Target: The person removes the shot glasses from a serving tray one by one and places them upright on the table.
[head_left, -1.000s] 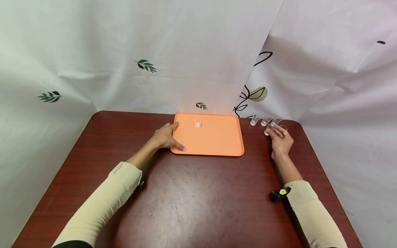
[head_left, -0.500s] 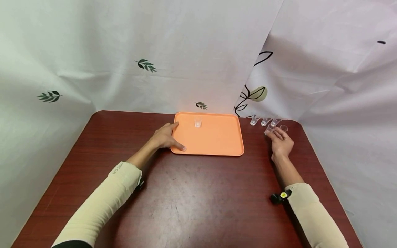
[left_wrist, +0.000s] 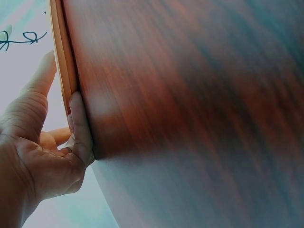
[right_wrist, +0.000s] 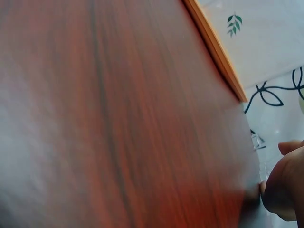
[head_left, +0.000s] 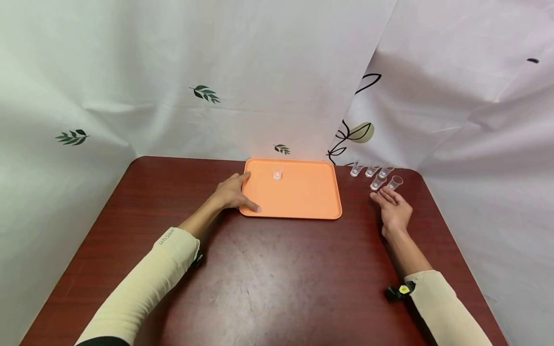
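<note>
In the head view my left hand [head_left: 231, 193] holds the left side of a flat orange tray [head_left: 307, 192], its thumb reaching over the rim. The left wrist view shows fingers against the tray's edge [left_wrist: 61, 57]. A small clear plastic cup [head_left: 277, 174] stands on the tray near its back left. My right hand [head_left: 395, 211], fingers loosely bent and holding nothing visible, is just in front of several clear cups grouped at the table's back right. Nearest to it are one cup [head_left: 378, 182] and another cup [head_left: 395, 181], whose base is partly hidden by the fingers.
The dark red wooden table [head_left: 268, 278] runs up to a white cloth backdrop [head_left: 259, 72] with printed leaves. More cups, including one cup [head_left: 356, 169] at the left of the group, stand by the table's back edge, right of the tray.
The right hand has let go of the clear cup at the front of the group and drawn back slightly toward the person. The left hand stays at the tray.
</note>
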The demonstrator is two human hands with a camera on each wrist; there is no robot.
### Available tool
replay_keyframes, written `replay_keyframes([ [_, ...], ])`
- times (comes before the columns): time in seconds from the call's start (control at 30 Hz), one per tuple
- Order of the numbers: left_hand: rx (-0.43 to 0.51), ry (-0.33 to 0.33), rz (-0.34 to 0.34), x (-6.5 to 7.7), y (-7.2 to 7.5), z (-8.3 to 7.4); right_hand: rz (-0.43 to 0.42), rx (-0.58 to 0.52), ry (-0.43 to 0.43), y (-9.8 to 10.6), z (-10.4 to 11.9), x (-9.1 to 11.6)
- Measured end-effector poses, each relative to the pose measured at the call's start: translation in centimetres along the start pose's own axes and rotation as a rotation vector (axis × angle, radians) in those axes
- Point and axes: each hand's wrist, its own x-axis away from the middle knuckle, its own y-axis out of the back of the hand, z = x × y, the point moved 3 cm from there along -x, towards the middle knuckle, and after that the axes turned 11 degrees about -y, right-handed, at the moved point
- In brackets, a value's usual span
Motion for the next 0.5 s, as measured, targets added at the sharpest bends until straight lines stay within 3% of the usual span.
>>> replay_keyframes([
  [0.17, -0.008, -0.004, -0.006, 0.1, 0.1, -0.2, 0.056, -0.038, 0.013, -0.7, -0.2, 1.0],
  [0.5, -0.001, -0.004, 0.002, 0.0, 0.1, -0.1, 0.149, 0.015, 0.056, -3.9, -0.4, 2.9],
])
